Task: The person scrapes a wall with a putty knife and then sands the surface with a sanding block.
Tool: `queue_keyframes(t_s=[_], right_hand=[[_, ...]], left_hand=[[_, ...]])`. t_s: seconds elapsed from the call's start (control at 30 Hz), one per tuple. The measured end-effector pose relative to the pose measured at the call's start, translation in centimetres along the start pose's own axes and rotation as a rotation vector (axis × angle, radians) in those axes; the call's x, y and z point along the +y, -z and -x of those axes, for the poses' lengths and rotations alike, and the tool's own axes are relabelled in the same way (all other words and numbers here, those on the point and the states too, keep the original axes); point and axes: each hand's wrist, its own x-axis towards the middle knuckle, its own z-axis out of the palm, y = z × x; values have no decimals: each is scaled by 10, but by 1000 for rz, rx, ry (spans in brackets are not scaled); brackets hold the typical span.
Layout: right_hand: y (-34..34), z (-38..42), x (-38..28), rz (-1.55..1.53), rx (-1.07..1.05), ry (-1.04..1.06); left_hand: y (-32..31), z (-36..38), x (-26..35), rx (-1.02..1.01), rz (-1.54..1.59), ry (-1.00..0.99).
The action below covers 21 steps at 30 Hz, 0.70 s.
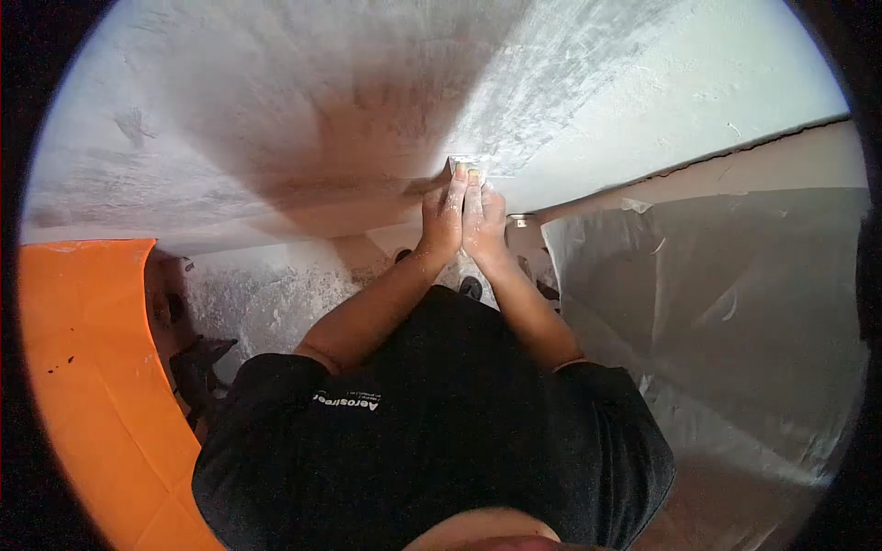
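Left hand (pixel 443 223) and right hand (pixel 484 219), both bare and dusted with white powder, close side by side on a small flat tool (pixel 451 165) held against a pale wall (pixel 588 101). Extended digits press together at the tips, pointing toward the far side; the other fingers are bent. Thin and gray, with a straight edge and a sharp corner at left, the tool sits at the fingertips, center of the scene. Its visible edge runs roughly left to right; the hands hide the rest, so its full long axis cannot be told.

Gray streaks and smears mark the matte wall, lit brightly at right of the hands and shadowed at left. A ragged dark gap (pixel 753 144) crosses its lower margin at far right. White dust speckles the floor (pixel 266 289), where a dark shoe (pixel 470 288) shows beyond the black T-shirt (pixel 441 422) with white lettering. Smooth orange sheeting (pixel 96 358) lines the left side; wrinkled gray sheeting (pixel 717 312) spreads at right.
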Motion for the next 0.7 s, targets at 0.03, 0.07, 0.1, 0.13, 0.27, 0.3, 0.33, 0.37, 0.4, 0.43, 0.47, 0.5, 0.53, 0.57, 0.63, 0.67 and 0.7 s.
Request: queue_keyframes(t_s=[0.03,0.07,0.1,0.13,0.27,0.3,0.33,0.37,0.4,0.43,0.47,0.5,0.53,0.57,0.63,0.67,0.7], right_hand=[[-1,0,0,-26,18,33],[-2,-2,2,-26,20,33],[-1,-7,4,-1,23,51],[-1,-8,4,22,24,63],[0,-5,-8,63,33,152],[-1,-5,-7,32,37,100],[-2,-6,-6,2,43,50],[-2,-7,-3,3,44,49],[-3,-6,2,-12,42,52],[-3,-5,6,-27,40,53],[-3,-7,9,-29,38,50],[-4,-6,9,-18,33,27],[-4,-5,8,-6,32,4],[-3,-6,6,-7,36,5],[-2,-7,1,-6,47,110],[-2,-7,-1,-4,50,105],[-2,-6,-4,5,56,88]], left_hand=[[2,-1,1,-17,22,32],[3,-2,1,-33,45,64],[3,-5,1,-39,48,60],[4,-7,2,-47,51,56],[2,-3,11,-41,53,123],[3,-2,10,-40,53,127],[4,-3,9,-41,46,119],[4,-4,6,-42,38,110],[6,-4,2,-43,37,117],[8,-4,-4,-45,13,113],[9,-5,-9,-45,-10,102],[9,-6,-9,-43,-14,107],[8,-5,-9,-28,35,119],[6,-6,-7,-15,87,124],[5,-6,11,-43,59,124],[5,-5,16,-63,32,126],[4,-4,15,-64,32,131]])
